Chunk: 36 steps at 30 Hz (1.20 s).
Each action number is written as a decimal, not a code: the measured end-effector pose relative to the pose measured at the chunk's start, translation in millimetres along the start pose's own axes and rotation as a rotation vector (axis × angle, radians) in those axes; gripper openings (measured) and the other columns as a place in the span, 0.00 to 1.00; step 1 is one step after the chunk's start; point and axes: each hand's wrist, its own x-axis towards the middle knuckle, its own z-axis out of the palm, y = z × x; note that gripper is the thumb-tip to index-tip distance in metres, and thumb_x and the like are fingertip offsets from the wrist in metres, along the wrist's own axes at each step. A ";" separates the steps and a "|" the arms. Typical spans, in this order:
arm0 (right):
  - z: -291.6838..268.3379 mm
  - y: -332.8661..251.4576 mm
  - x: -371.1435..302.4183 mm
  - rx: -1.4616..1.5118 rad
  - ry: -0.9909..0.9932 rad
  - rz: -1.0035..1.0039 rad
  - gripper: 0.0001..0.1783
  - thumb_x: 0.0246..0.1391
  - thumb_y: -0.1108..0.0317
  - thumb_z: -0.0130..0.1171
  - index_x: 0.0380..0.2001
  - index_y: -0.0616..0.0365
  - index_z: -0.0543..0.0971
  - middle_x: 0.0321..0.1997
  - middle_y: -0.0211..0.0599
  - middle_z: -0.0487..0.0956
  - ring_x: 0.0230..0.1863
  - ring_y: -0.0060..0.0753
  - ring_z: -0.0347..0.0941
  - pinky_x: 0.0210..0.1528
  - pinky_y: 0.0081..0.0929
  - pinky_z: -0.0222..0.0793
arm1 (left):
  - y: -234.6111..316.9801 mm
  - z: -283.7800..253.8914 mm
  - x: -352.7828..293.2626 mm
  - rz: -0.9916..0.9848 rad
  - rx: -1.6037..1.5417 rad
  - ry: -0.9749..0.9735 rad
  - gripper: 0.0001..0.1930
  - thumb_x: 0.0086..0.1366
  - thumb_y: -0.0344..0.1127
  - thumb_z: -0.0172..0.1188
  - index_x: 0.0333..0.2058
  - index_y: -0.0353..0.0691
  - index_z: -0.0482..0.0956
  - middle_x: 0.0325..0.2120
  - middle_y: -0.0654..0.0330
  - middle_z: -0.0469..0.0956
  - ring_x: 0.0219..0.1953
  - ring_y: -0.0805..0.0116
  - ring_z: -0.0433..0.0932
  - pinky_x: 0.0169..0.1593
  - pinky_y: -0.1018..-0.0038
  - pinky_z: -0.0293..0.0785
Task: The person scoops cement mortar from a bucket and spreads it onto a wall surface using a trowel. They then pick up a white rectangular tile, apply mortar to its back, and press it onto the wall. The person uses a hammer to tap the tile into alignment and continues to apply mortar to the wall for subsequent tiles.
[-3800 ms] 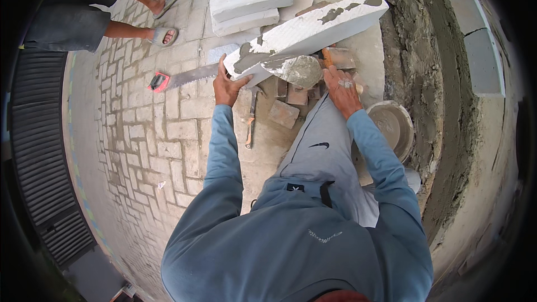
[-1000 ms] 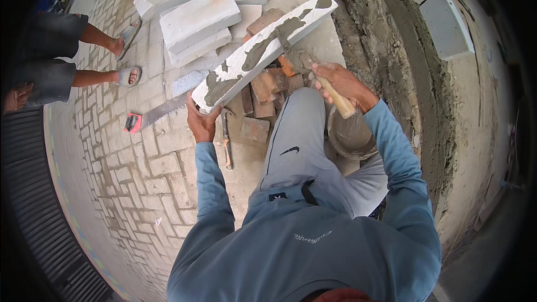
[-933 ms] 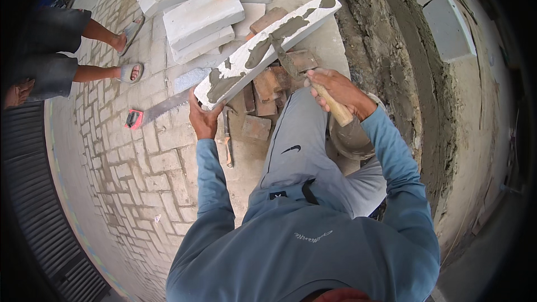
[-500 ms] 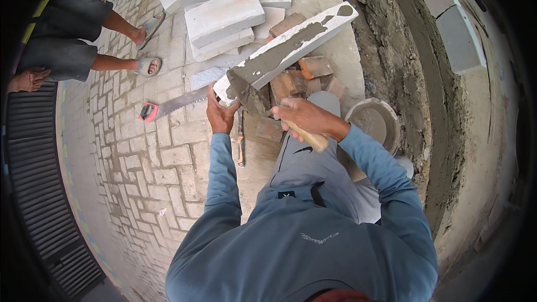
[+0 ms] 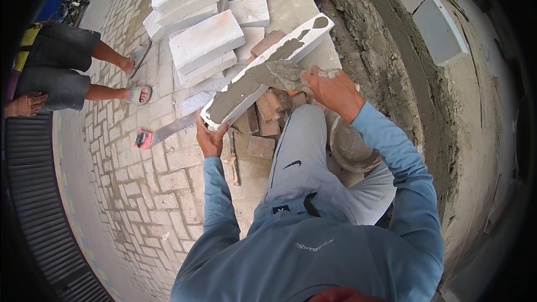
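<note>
A long white block (image 5: 309, 43) slants up and away in front of my knees, grey mortar (image 5: 238, 94) spread along its upper face. My left hand (image 5: 210, 137) is closed around its near end, thumb and fingers on either side. My right hand (image 5: 337, 93) grips a trowel, whose mortar-smeared blade (image 5: 279, 74) lies over the middle of the block's face. The trowel's handle is mostly hidden by my fingers. Beside my right leg sits a round bucket (image 5: 353, 144) with wet mortar, partly covered by my arm and leg.
Broken red bricks (image 5: 270, 106) lie under and beside the block. White blocks (image 5: 207, 42) are stacked beyond. A red-handled saw (image 5: 143, 139) and an orange-handled tool (image 5: 235, 171) rest on the paving. Another person (image 5: 59, 67) stands at left. A mortar-lined strip (image 5: 411, 45) runs along the right.
My right hand has moved up and right, bringing the trowel from the block's near end to its middle. Mortar now covers more of the near end. My left hand keeps its hold.
</note>
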 end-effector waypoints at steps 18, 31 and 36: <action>63.7 220.4 23.3 -0.103 0.001 0.336 0.30 0.67 0.46 0.53 0.61 0.57 0.71 0.50 0.50 0.81 0.43 0.53 0.82 0.45 0.57 0.76 | -2.3 1.1 0.0 -0.010 0.080 0.017 0.48 0.47 0.37 0.77 0.66 0.38 0.64 0.58 0.48 0.74 0.61 0.55 0.72 0.65 0.64 0.65; 47.6 192.3 37.5 1.315 -0.311 0.711 0.24 0.69 0.49 0.54 0.40 0.65 0.76 0.28 0.36 0.76 0.18 0.23 0.71 0.17 0.26 0.72 | -9.5 0.5 -1.1 0.005 0.091 0.032 0.46 0.48 0.37 0.77 0.66 0.38 0.64 0.58 0.48 0.74 0.60 0.55 0.73 0.65 0.65 0.66; 41.1 143.4 23.7 1.142 -0.317 0.610 0.28 0.68 0.47 0.53 0.44 0.69 0.76 0.31 0.39 0.77 0.20 0.24 0.73 0.18 0.27 0.73 | -8.8 -0.9 -1.0 0.025 0.156 0.044 0.46 0.48 0.37 0.77 0.66 0.37 0.64 0.58 0.48 0.74 0.60 0.55 0.73 0.65 0.65 0.66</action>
